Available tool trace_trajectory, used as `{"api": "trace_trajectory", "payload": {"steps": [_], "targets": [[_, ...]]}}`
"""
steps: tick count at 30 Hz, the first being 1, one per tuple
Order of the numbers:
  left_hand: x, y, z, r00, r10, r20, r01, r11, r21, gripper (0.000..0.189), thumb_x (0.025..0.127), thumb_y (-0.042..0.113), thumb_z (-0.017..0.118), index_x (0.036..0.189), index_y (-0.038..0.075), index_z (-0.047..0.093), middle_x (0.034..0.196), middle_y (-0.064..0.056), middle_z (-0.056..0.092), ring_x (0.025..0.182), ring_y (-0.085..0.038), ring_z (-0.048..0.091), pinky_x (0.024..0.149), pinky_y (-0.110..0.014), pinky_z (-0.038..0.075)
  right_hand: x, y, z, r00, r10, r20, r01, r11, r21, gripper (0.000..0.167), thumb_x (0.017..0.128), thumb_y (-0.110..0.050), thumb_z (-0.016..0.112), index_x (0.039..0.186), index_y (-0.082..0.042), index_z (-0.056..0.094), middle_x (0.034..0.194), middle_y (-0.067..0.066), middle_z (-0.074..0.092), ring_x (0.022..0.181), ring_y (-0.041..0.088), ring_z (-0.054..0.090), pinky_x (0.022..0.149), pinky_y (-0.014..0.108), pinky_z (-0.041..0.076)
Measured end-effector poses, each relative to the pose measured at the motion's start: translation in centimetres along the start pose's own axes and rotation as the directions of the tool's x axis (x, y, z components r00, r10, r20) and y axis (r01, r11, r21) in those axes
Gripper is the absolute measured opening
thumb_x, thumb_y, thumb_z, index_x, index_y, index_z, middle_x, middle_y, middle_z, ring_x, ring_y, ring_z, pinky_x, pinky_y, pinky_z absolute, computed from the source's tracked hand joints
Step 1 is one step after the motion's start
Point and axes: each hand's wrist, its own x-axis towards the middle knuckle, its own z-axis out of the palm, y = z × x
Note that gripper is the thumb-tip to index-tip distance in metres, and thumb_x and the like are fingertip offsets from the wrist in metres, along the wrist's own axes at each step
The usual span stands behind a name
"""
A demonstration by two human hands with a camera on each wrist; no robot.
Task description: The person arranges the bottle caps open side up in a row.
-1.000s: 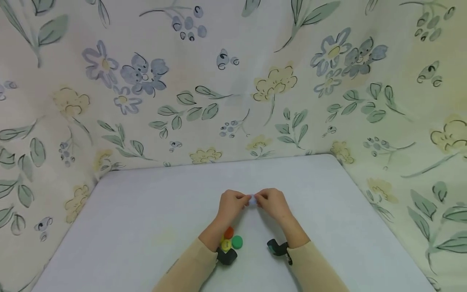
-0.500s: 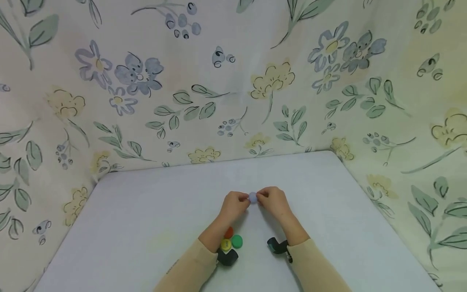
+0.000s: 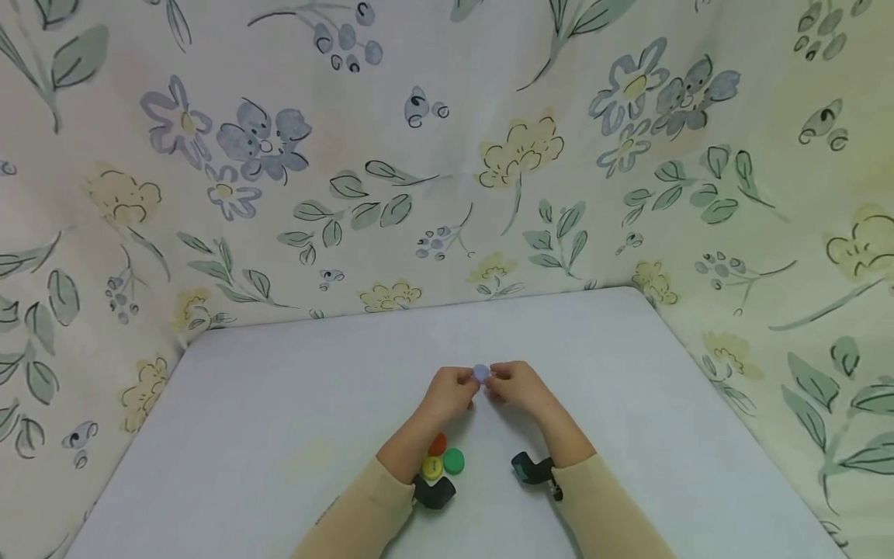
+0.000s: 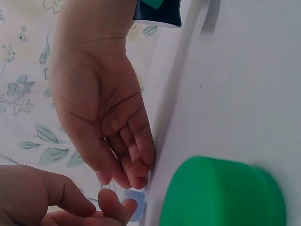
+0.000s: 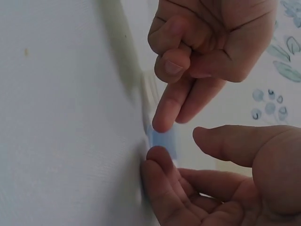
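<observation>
A pale blue bottle cap (image 3: 481,373) is at the middle of the white table, between the fingertips of both hands. My left hand (image 3: 449,392) touches it from the left. In the right wrist view, two fairly straight left fingertips (image 5: 163,120) meet the blue cap (image 5: 162,141) from above. My right hand (image 3: 524,386) reaches in from the other side, fingertips right at the cap, its thumb (image 5: 209,141) standing apart. Nearer my left wrist lie a red cap (image 3: 438,444), a yellow cap (image 3: 432,466) and a green cap (image 3: 454,462).
The white table (image 3: 314,388) runs back to a floral cloth backdrop (image 3: 447,155). A black wrist camera (image 3: 434,493) sits on the left wrist, beside the yellow cap. Another black wrist camera (image 3: 532,470) is on the right wrist. The green cap (image 4: 221,197) looms close in the left wrist view.
The blue cap, mostly covered by fingers earlier, now shows more fully and has shifted slightly left. My right fingers have spread and shifted around it. The loose caps stay put.
</observation>
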Motion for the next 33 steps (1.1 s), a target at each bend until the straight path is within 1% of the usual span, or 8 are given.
{"api": "trace_trajectory", "payload": {"steps": [5, 8, 11, 14, 18, 23, 31, 33], "targets": [[-0.9, 0.5, -1.2, 0.998, 0.035, -0.048, -0.034, 0.999, 0.010, 0.040, 0.101, 0.015, 0.062, 0.136, -0.005, 0.062, 0.096, -0.009, 0.069, 0.070, -0.016, 0.061, 0.062, -0.027, 0.049, -0.7, -0.8, -0.6, 0.999, -0.003, -0.033, 0.001, 0.996, -0.085, 0.050, 0.100, -0.020, 0.067, 0.142, 0.003, 0.055, 0.101, 0.008, 0.071, 0.083, 0.020, 0.066, 0.073, 0.035, 0.055], [-1.9, 0.7, -3.0, 0.990, 0.124, -0.066, -0.124, 0.992, 0.009, 0.038, 0.102, 0.014, 0.060, 0.136, -0.002, 0.064, 0.105, -0.011, 0.072, 0.079, -0.018, 0.066, 0.068, -0.029, 0.052, -1.3, -1.7, -0.8, 0.996, -0.052, -0.071, 0.044, 0.993, -0.111, 0.045, 0.099, -0.021, 0.069, 0.139, -0.002, 0.061, 0.107, 0.008, 0.070, 0.094, 0.024, 0.067, 0.078, 0.039, 0.056], [-2.8, 0.1, -5.5, 0.973, 0.229, -0.024, -0.229, 0.973, 0.007, 0.034, 0.103, 0.014, 0.059, 0.135, 0.002, 0.066, 0.118, -0.012, 0.073, 0.098, -0.021, 0.070, 0.082, -0.034, 0.057, -2.0, -2.6, -0.5, 0.990, -0.129, -0.061, 0.122, 0.988, -0.096, 0.039, 0.098, -0.019, 0.071, 0.134, -0.004, 0.066, 0.111, 0.007, 0.071, 0.105, 0.027, 0.067, 0.085, 0.042, 0.057], [-3.7, -1.4, -7.8, 0.965, 0.258, 0.047, -0.259, 0.966, 0.008, 0.032, 0.104, 0.017, 0.061, 0.133, 0.008, 0.069, 0.129, -0.006, 0.070, 0.119, -0.023, 0.065, 0.098, -0.042, 0.053, -2.5, -3.3, 0.2, 0.980, -0.194, 0.033, 0.196, 0.979, -0.048, 0.039, 0.096, -0.019, 0.073, 0.133, -0.006, 0.067, 0.115, 0.006, 0.071, 0.110, 0.027, 0.067, 0.090, 0.042, 0.057], [-4.8, -3.5, -9.6, 0.972, 0.201, 0.119, -0.206, 0.978, 0.033, 0.032, 0.101, 0.021, 0.067, 0.133, 0.015, 0.071, 0.134, -0.002, 0.067, 0.127, -0.026, 0.060, 0.103, -0.047, 0.049, -3.2, -3.7, 1.2, 0.947, -0.239, 0.214, 0.254, 0.966, -0.042, 0.044, 0.094, -0.018, 0.076, 0.135, -0.006, 0.065, 0.120, 0.008, 0.071, 0.114, 0.025, 0.066, 0.095, 0.042, 0.055], [-5.7, -5.0, -9.3, 0.961, 0.180, 0.212, -0.198, 0.978, 0.066, 0.039, 0.098, 0.027, 0.073, 0.135, 0.019, 0.070, 0.134, -0.002, 0.067, 0.124, -0.031, 0.061, 0.100, -0.047, 0.052, -3.9, -3.8, 2.3, 0.915, -0.199, 0.352, 0.268, 0.950, -0.159, 0.047, 0.086, -0.017, 0.084, 0.129, -0.007, 0.068, 0.113, 0.004, 0.070, 0.105, 0.023, 0.064, 0.090, 0.040, 0.056], [-7.4, -5.6, -7.3, 0.878, 0.348, 0.329, -0.401, 0.910, 0.107, 0.041, 0.094, 0.023, 0.077, 0.134, 0.013, 0.070, 0.128, 0.003, 0.070, 0.119, -0.016, 0.063, 0.100, -0.038, 0.050, -5.6, -3.4, 4.1, 0.919, -0.174, 0.354, 0.287, 0.910, -0.299, 0.042, 0.075, -0.021, 0.094, 0.106, -0.008, 0.069, 0.092, -0.002, 0.065, 0.086, 0.017, 0.058, 0.080, 0.038, 0.052], [-7.8, -6.0, -7.4, 0.868, 0.366, 0.336, -0.430, 0.892, 0.139, 0.039, 0.094, 0.019, 0.077, 0.132, 0.013, 0.071, 0.125, 0.003, 0.071, 0.114, -0.014, 0.064, 0.097, -0.034, 0.051, -6.1, -3.4, 4.8, 0.920, -0.179, 0.350, 0.293, 0.905, -0.307, 0.041, 0.073, -0.023, 0.095, 0.099, -0.008, 0.067, 0.087, -0.001, 0.062, 0.082, 0.017, 0.056, 0.076, 0.036, 0.050]]}}
